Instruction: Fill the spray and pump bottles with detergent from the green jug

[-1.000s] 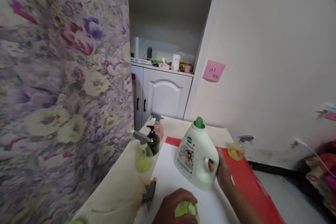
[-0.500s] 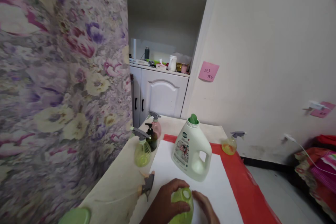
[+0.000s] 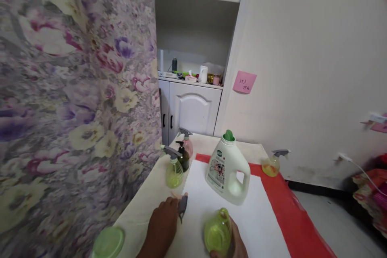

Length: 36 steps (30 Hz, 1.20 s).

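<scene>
Head view: clasps a yellow-green bottle (image 3: 215,234) in the right hand (image 3: 237,241), with the left hand (image 3: 163,215) at a grey spray head (image 3: 183,204).
Holds the bottle at a white sheet (image 3: 256,209) on the bench (image 3: 152,187), on the near side of a pale green jug (image 3: 226,175); cannot tell whether touching the paper. Closes the right hand round the bottle from its right side. Puts the left-hand fingers to the spray head at the sheet's left edge; cannot tell whether gripping or only touching. Probably handles light, with slightly springy, plastic-looking walls, perhaps slippery if wet; best to grip round the wide belly without squeezing hard. Looks see-through, rounded below, narrowing to a bare neck, tilted.
</scene>
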Available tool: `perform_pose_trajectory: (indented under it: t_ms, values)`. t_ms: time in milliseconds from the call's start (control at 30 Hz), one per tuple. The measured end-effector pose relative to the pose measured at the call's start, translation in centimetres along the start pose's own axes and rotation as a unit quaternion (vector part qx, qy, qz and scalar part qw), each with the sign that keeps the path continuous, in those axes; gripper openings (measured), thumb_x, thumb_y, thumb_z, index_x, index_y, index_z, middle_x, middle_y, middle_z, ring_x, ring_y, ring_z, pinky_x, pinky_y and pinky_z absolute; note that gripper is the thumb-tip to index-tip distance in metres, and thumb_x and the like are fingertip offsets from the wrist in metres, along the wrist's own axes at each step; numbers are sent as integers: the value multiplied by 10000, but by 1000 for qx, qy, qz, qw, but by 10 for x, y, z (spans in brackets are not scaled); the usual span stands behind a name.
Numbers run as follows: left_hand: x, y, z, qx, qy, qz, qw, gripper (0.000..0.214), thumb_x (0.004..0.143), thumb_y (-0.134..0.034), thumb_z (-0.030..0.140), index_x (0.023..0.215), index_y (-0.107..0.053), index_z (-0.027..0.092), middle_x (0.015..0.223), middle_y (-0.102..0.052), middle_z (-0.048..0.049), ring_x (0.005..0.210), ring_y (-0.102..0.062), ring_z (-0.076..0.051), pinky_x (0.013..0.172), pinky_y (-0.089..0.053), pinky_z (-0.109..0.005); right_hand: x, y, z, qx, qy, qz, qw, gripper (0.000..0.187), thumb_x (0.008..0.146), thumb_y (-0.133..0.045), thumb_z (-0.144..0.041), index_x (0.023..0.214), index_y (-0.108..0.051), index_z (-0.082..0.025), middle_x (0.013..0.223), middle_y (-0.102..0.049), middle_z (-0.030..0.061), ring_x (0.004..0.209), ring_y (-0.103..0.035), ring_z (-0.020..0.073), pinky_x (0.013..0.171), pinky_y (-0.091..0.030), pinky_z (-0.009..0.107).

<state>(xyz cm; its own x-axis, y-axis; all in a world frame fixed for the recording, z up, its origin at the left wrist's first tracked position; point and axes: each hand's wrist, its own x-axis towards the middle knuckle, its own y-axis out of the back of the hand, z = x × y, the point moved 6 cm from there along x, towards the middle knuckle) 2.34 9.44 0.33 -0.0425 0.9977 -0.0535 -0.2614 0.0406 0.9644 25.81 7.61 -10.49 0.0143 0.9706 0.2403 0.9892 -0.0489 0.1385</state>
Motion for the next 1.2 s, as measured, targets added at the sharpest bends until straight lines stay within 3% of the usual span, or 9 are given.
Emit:
perform_pose_trajectory:
  t_ms: [267,500,600,667,800,867,933,1033,1200]
  values:
    - [2,-9,2,64,17,23,998,444,882,-296,50,1110,-650,190,1146,-689,-118,1049,-631,-258,833,-426,-365,2,-2,2,-12,25,18,999,852,527,-727,-365,1325,-473,-209,1316,-633,107,1236,-562,352,1058,-453,441]
    - [-7,18,15,57,-9,68,996,401,869,-322,73,1071,-651,184,1084,-691,-114,1006,-640,-269,832,-434,-390,2,3,-26,-47,4,16,999,800,526,-738,-214,1291,-505,-209,1285,-659,91,1209,-589,335,1044,-468,412]
    - [-17,43,28,-87,-62,155,982,316,898,-396,183,1128,-612,201,1173,-665,-96,1088,-606,-247,907,-430,-376,2,0,-32,-34,17,3,999,794,540,-727,-187,1298,-492,-181,1295,-648,111,1216,-583,331,1055,-455,425]
    - [-27,64,33,-286,-92,215,930,289,881,-501,304,1131,-614,212,1183,-670,-85,1096,-600,-247,933,-442,-364,2,-1,-31,-34,22,0,999,804,541,-724,-172,1308,-485,-182,1314,-636,110,1236,-567,328,1069,-442,436]
    - [-40,86,45,-648,-53,216,728,334,764,-714,380,1069,-658,256,1041,-733,-11,956,-646,-176,834,-502,-239,4,0,-24,-48,17,6,999,835,529,-737,-157,1322,-477,-185,1340,-617,109,1263,-544,335,1089,-421,463]
    - [-44,94,56,-751,-37,223,620,338,699,-786,368,1000,-691,245,902,-738,15,845,-648,-127,768,-509,-176,5,-1,-22,-48,21,-6,999,842,531,-745,-170,1328,-473,-185,1343,-615,110,1261,-546,339,1084,-428,467]
    - [-47,99,68,-807,-35,223,545,384,634,-838,338,982,-705,242,906,-730,20,801,-643,-106,747,-523,-161,7,-2,-22,-45,27,-19,998,844,533,-747,-183,1330,-468,-192,1345,-612,110,1258,-548,339,1076,-435,468]
    - [-46,99,83,-831,-32,198,519,439,585,-873,315,987,-712,242,973,-722,14,767,-634,-86,708,-530,-143,8,-5,-23,-21,38,-23,999,841,536,-737,-194,1329,-457,-193,1339,-613,116,1248,-556,334,1072,-433,469]
    - [-41,92,90,-814,-24,168,556,400,604,-863,375,947,-719,228,928,-709,29,734,-610,-67,682,-508,-118,8,-5,-24,-8,31,-1,999,875,486,-728,-131,1317,-463,-195,1313,-628,103,1234,-563,335,1070,-433,469]
